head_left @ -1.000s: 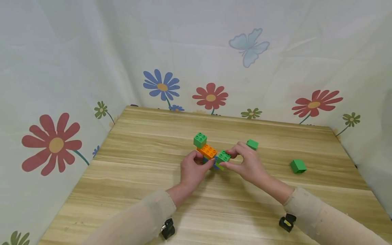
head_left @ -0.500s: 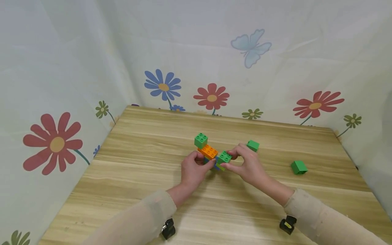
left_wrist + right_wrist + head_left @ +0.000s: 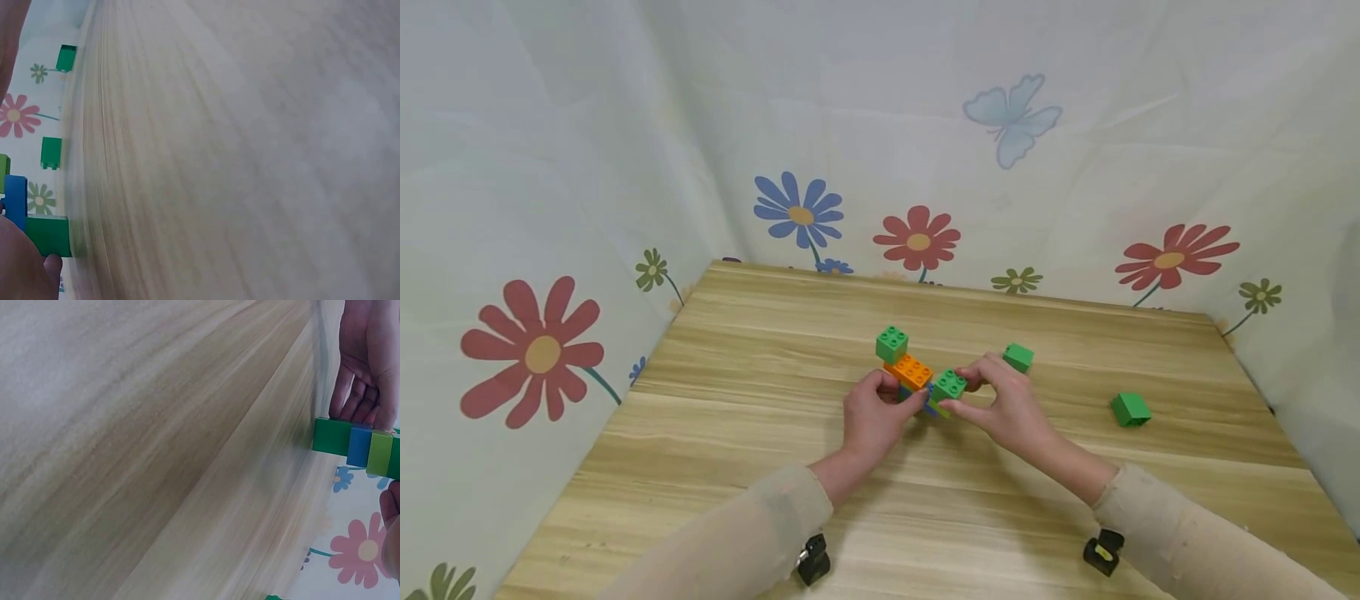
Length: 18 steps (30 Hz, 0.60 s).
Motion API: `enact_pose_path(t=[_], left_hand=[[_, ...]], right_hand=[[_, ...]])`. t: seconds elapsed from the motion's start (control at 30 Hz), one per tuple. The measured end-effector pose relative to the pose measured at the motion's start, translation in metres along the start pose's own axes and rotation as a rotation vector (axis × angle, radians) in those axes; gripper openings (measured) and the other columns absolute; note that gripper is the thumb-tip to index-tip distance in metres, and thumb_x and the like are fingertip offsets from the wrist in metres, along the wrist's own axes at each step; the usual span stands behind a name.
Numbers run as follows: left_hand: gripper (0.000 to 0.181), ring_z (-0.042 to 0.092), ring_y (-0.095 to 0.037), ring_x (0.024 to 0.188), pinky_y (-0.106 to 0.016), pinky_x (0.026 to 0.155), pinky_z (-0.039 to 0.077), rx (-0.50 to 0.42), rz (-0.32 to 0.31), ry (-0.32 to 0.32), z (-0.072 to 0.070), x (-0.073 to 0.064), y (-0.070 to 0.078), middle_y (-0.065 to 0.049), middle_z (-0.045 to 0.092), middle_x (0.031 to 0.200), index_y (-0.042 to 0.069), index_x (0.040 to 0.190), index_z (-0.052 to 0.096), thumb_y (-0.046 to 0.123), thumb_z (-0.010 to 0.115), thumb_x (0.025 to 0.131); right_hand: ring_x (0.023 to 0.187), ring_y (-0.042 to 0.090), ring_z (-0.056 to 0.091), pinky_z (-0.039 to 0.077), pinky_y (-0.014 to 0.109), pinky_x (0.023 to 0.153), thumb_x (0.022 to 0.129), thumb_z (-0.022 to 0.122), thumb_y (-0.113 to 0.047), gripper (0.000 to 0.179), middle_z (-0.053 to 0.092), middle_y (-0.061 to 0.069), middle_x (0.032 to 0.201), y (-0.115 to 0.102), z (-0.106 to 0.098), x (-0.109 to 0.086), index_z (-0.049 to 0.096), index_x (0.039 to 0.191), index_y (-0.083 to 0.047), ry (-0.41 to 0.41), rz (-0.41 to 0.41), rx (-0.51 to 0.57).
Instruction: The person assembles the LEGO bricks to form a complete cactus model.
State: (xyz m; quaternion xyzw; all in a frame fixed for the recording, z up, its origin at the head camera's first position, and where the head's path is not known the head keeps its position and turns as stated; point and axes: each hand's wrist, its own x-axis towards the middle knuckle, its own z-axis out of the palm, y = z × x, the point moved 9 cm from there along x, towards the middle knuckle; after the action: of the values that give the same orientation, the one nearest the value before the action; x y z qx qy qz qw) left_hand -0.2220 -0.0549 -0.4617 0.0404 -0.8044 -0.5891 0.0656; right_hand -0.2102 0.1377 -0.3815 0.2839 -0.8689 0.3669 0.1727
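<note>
Toy building bricks are joined into one structure between the two hands in the head view. An orange brick lies in it, with a green two-by-two brick raised at its far left end. In the right wrist view a dark green brick, a blue brick and a lime brick show in layers. My left hand grips the structure from the left, thumb in front. My right hand pinches the green brick at the right end, above the lime layer. Fingers partly hide the lower bricks.
A loose green brick lies just behind the right hand. Another green brick lies farther right on the wooden table. A flower-printed cloth hangs behind and beside the table. Black wrist devices sit under both sleeves.
</note>
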Motion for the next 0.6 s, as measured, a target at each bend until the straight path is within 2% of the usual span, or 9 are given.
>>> enact_pose_path(t=[0.4,0.6], left_hand=[[0.037,0.072,-0.019,0.092,-0.039,0.087,0.064,0.009,-0.013,0.004,0.0,0.0,0.0,-0.006,0.073,0.1,0.005,0.098,0.067,0.028,0.093,0.085],[0.035,0.07,-0.019,0.093,-0.039,0.088,0.063,0.018,-0.03,0.001,0.0,-0.001,0.001,-0.004,0.072,0.099,0.007,0.098,0.067,0.027,0.093,0.085]], right_hand=[[0.098,0.022,0.071,0.064,0.045,0.086,0.083,0.093,-0.011,0.045,0.075,0.003,0.109,0.006,-0.01,-0.004,0.076,0.123,-0.005,-0.043,0.009,0.046],[0.101,0.022,0.07,0.062,0.047,0.087,0.085,0.092,-0.012,0.045,0.073,0.002,0.108,0.012,-0.028,-0.003,0.075,0.126,-0.005,-0.074,0.012,-0.011]])
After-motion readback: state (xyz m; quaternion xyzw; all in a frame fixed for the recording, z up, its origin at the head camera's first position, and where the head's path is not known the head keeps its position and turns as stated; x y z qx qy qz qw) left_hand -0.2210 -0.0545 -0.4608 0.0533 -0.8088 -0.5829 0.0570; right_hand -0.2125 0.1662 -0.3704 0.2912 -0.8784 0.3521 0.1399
